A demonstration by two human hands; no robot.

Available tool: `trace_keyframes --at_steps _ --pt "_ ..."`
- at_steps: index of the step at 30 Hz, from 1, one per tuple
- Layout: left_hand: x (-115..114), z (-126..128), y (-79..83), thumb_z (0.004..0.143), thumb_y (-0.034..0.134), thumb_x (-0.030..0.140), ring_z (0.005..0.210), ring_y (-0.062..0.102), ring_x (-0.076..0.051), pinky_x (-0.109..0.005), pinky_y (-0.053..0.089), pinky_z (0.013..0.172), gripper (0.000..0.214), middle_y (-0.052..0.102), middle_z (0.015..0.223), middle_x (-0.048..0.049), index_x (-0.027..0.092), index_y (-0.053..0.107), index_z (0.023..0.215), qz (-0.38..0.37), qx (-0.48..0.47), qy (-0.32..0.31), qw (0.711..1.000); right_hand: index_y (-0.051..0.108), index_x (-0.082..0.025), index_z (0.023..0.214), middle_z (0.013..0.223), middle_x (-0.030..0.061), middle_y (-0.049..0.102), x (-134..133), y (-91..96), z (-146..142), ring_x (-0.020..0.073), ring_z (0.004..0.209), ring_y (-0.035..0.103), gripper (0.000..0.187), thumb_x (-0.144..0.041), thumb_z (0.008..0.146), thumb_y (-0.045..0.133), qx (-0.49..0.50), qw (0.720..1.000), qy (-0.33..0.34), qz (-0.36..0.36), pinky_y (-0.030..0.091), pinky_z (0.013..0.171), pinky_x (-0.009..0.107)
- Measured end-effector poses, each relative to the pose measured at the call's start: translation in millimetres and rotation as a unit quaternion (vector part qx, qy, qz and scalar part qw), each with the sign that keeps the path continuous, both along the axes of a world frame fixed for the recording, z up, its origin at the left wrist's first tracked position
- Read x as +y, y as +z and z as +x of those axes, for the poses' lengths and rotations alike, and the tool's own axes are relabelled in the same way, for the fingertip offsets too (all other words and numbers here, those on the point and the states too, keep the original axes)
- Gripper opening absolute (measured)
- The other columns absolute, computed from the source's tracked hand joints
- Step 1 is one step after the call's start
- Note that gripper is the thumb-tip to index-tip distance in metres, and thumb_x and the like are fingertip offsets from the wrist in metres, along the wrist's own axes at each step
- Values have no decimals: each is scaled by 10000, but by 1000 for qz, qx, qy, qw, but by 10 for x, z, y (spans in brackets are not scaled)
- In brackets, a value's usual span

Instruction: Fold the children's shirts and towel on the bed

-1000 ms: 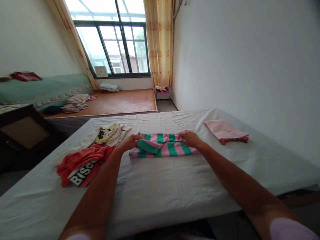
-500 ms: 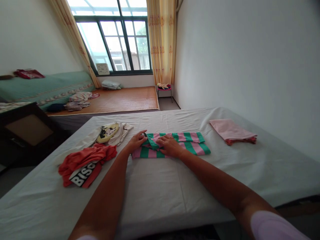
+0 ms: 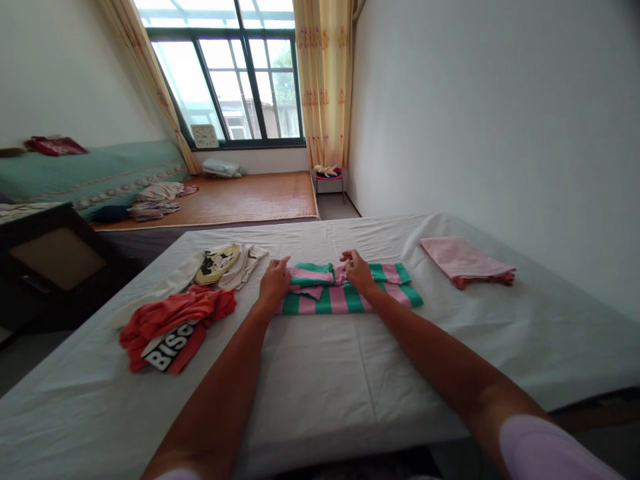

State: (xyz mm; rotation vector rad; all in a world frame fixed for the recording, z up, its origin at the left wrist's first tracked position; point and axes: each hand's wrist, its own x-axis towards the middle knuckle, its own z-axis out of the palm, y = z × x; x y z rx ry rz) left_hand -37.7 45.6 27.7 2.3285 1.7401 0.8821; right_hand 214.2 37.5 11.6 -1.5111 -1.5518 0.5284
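Observation:
A pink and green striped garment point(image 3: 350, 293) lies partly folded on the white bed sheet point(image 3: 320, 373) in front of me. My left hand point(image 3: 274, 283) rests on its left end, fingers curled over the folded sleeve. My right hand point(image 3: 356, 269) pinches the cloth at the garment's upper middle edge. Both arms reach out across the bed.
A red shirt with white lettering point(image 3: 170, 323) lies crumpled at the left, with a cream printed garment point(image 3: 220, 263) behind it. A folded pink garment point(image 3: 465, 261) sits at the right near the wall. Beyond the bed are a woven mat point(image 3: 240, 197), a green sofa point(image 3: 85, 177) and a window.
My right hand has moved from the garment's left part back toward its upper middle edge and taken hold there. The sleeve at the left end now lies folded over the body.

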Motion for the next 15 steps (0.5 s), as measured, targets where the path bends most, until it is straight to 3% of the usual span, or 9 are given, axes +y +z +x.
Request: trace_keyframes --at_steps 3,5,7,11,15 --pt "-59 129 -20 907 365 184 1228 464 -228 -345 367 1041 433 553 1306 -90 195 557 1295 48 68 -64 994 556 -209 1152 1133 70 659 -88 -8 -118 173 1057 601 314 -207 928 336 -146 981 102 70 444 965 344" --pt "-86 218 -92 938 366 266 1283 429 -223 -363 318 1090 424 526 1364 -71 205 528 1325 16 111 -131 985 557 -204 1216 1272 83 601 -151 -62 -222 193 1204 522 348 -304 958 346 -227 954 183 77 363 1056 364" --pt "-104 277 -182 950 374 383 1327 393 -245 -412 275 1115 472 478 1423 -77 209 471 1378 -25 151 -158 976 496 -181 1324 1395 113 502 -190 -133 -246 225 1301 438 462 -429 960 358 -281 934 215 47 303 1099 395" --pt "-117 286 -288 949 318 520 1382 317 -280 -460 232 1123 542 384 1495 -71 277 413 1423 -56 192 -150 968 363 -127 1443 1493 151 358 -226 -212 130 256 1385 313 698 -597 931 295 -332 929 151 -60 223 1132 409" --pt "-97 265 -290 938 277 581 1390 303 -284 -474 235 1118 548 371 1504 -42 357 394 1424 -55 206 -132 968 309 -190 1477 1539 75 286 -308 -225 838 238 1420 223 688 -608 935 237 -376 916 72 -119 121 1154 428"
